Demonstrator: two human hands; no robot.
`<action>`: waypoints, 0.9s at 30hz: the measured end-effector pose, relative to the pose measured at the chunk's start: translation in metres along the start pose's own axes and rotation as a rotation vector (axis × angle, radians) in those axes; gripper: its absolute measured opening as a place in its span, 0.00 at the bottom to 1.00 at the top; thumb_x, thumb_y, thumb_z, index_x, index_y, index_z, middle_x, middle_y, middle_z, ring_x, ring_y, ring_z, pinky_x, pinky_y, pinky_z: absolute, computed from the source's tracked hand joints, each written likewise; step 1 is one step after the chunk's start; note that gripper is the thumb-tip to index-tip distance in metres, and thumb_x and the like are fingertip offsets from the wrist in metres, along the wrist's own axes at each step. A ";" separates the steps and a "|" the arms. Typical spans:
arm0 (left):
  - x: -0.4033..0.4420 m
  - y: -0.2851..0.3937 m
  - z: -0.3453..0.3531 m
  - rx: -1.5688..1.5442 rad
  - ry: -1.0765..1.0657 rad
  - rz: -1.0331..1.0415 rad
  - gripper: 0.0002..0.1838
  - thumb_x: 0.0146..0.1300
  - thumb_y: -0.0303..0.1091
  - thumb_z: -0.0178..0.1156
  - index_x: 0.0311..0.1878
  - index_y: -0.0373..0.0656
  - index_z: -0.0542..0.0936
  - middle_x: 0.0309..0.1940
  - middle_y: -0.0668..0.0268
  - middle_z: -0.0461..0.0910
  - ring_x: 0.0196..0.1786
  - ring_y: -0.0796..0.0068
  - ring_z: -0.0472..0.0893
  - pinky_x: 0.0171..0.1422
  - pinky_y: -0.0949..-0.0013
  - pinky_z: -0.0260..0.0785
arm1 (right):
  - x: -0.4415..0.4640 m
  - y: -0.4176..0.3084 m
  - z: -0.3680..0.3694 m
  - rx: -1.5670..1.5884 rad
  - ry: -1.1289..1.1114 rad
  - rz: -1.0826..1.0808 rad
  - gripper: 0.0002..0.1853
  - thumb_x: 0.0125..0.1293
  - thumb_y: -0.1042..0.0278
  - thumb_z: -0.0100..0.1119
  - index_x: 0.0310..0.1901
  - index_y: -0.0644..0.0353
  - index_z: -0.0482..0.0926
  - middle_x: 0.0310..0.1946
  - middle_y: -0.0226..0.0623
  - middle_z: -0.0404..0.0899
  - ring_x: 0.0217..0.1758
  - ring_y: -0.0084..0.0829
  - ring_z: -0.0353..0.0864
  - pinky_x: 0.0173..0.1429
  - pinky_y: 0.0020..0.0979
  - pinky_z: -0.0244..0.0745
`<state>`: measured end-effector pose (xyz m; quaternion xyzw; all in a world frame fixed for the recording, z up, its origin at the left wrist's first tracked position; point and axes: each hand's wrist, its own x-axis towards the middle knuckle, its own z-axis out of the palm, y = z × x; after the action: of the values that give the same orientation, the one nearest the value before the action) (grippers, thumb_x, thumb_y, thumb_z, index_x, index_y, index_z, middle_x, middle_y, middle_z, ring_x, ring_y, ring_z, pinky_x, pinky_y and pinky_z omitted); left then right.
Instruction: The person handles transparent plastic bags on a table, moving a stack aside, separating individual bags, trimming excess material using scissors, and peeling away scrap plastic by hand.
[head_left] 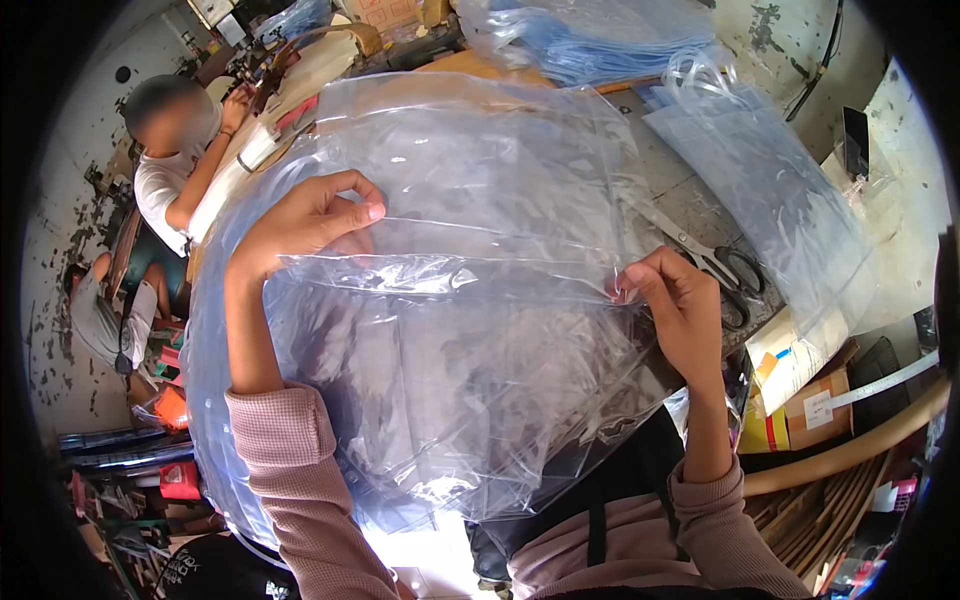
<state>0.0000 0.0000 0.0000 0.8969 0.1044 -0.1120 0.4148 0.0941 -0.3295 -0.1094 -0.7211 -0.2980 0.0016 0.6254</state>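
A large clear plastic sheet (pixel 420 360) lies over the table in front of me and hangs toward my lap. Across its middle runs a folded strip of the same plastic. My left hand (pixel 318 215) pinches the plastic between thumb and forefinger near the strip's left end. At the strip's right end, my right hand (pixel 672 300) grips the edge with bent fingers. Just beyond my right hand lies a pair of scissors (pixel 715 265) with black handles, its blades pointing up and left, partly beside the sheet.
A stack of bluish plastic pieces (pixel 600 45) rests at the back. More clear plastic with white straps (pixel 760 190) lies at the right. A dark phone (pixel 856 142) and a cardboard box (pixel 815 408) are farther right. At the left, another person (pixel 175 160) sits at a bench.
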 end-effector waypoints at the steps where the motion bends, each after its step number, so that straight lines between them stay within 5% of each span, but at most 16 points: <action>1: 0.000 0.001 0.000 -0.015 -0.003 -0.008 0.18 0.64 0.46 0.58 0.43 0.39 0.72 0.28 0.65 0.78 0.27 0.77 0.82 0.33 0.77 0.73 | 0.000 0.000 0.000 -0.019 -0.009 0.021 0.11 0.63 0.66 0.58 0.27 0.64 0.79 0.20 0.32 0.80 0.21 0.16 0.73 0.27 0.19 0.64; 9: -0.010 0.006 -0.003 0.014 0.012 0.073 0.19 0.67 0.47 0.53 0.46 0.39 0.74 0.29 0.63 0.81 0.32 0.78 0.82 0.36 0.80 0.69 | 0.001 -0.004 -0.002 -0.092 -0.003 0.041 0.10 0.63 0.67 0.58 0.27 0.64 0.79 0.19 0.32 0.80 0.21 0.15 0.73 0.26 0.19 0.64; 11: -0.018 -0.002 -0.014 -0.066 0.034 0.184 0.24 0.69 0.52 0.45 0.52 0.40 0.72 0.39 0.61 0.79 0.43 0.72 0.81 0.52 0.70 0.70 | 0.000 -0.013 0.000 -0.077 0.077 -0.037 0.09 0.62 0.68 0.59 0.28 0.64 0.79 0.21 0.34 0.80 0.20 0.20 0.76 0.26 0.22 0.67; 12: -0.024 -0.003 -0.021 -0.060 0.029 0.194 0.24 0.69 0.52 0.45 0.52 0.40 0.72 0.39 0.61 0.79 0.43 0.72 0.81 0.52 0.70 0.70 | -0.002 -0.021 0.002 -0.080 0.088 -0.040 0.09 0.62 0.68 0.59 0.28 0.64 0.79 0.21 0.34 0.80 0.20 0.20 0.76 0.26 0.22 0.67; 16: -0.067 0.028 -0.027 0.078 0.655 0.190 0.29 0.68 0.56 0.42 0.59 0.40 0.70 0.55 0.58 0.73 0.61 0.66 0.70 0.65 0.59 0.58 | -0.027 -0.068 0.021 -0.287 -0.033 -0.418 0.08 0.60 0.68 0.60 0.40 0.59 0.79 0.35 0.36 0.81 0.24 0.36 0.79 0.28 0.30 0.74; 18: -0.091 0.035 -0.038 0.237 0.764 0.272 0.32 0.67 0.58 0.42 0.62 0.39 0.67 0.58 0.55 0.70 0.63 0.61 0.69 0.67 0.59 0.56 | -0.048 -0.082 0.046 -0.071 -0.422 -0.252 0.17 0.60 0.65 0.60 0.50 0.60 0.74 0.51 0.51 0.75 0.46 0.43 0.80 0.45 0.33 0.77; 19: -0.103 0.043 -0.038 0.383 0.820 0.300 0.33 0.67 0.58 0.43 0.63 0.39 0.66 0.59 0.55 0.69 0.64 0.60 0.68 0.67 0.58 0.57 | -0.057 -0.084 0.064 0.027 -0.581 -0.319 0.20 0.61 0.63 0.60 0.52 0.62 0.71 0.57 0.57 0.66 0.57 0.48 0.69 0.55 0.37 0.69; 20: -0.112 0.049 -0.035 0.385 0.818 0.307 0.33 0.67 0.58 0.43 0.63 0.39 0.66 0.59 0.55 0.69 0.64 0.60 0.68 0.67 0.58 0.57 | -0.067 -0.080 0.084 0.126 -0.739 -0.387 0.24 0.61 0.61 0.60 0.55 0.64 0.69 0.63 0.63 0.57 0.68 0.53 0.59 0.66 0.41 0.62; 21: -0.118 0.055 -0.030 0.471 0.822 0.329 0.33 0.67 0.58 0.42 0.63 0.38 0.66 0.59 0.54 0.69 0.64 0.60 0.68 0.66 0.57 0.57 | -0.079 -0.073 0.102 0.225 -0.911 -0.460 0.25 0.62 0.58 0.58 0.56 0.67 0.67 0.69 0.66 0.41 0.75 0.55 0.37 0.74 0.45 0.42; 23: -0.118 0.069 -0.022 0.561 0.827 0.360 0.34 0.67 0.58 0.42 0.63 0.38 0.66 0.59 0.54 0.69 0.63 0.59 0.68 0.66 0.56 0.58 | -0.091 -0.078 0.116 0.216 -0.861 -0.569 0.23 0.63 0.60 0.57 0.54 0.66 0.68 0.68 0.64 0.45 0.74 0.53 0.40 0.73 0.44 0.48; 27: -0.079 0.100 0.029 0.513 0.361 0.414 0.28 0.63 0.47 0.55 0.60 0.39 0.68 0.57 0.56 0.71 0.59 0.59 0.73 0.60 0.57 0.64 | -0.084 -0.080 0.111 0.442 -0.925 -0.528 0.20 0.62 0.60 0.58 0.51 0.63 0.71 0.64 0.57 0.56 0.71 0.50 0.53 0.67 0.43 0.59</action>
<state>-0.0503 -0.0933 0.0761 0.9791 -0.0391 0.1119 0.1653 -0.0507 -0.2623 -0.0929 -0.3987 -0.7031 0.2229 0.5450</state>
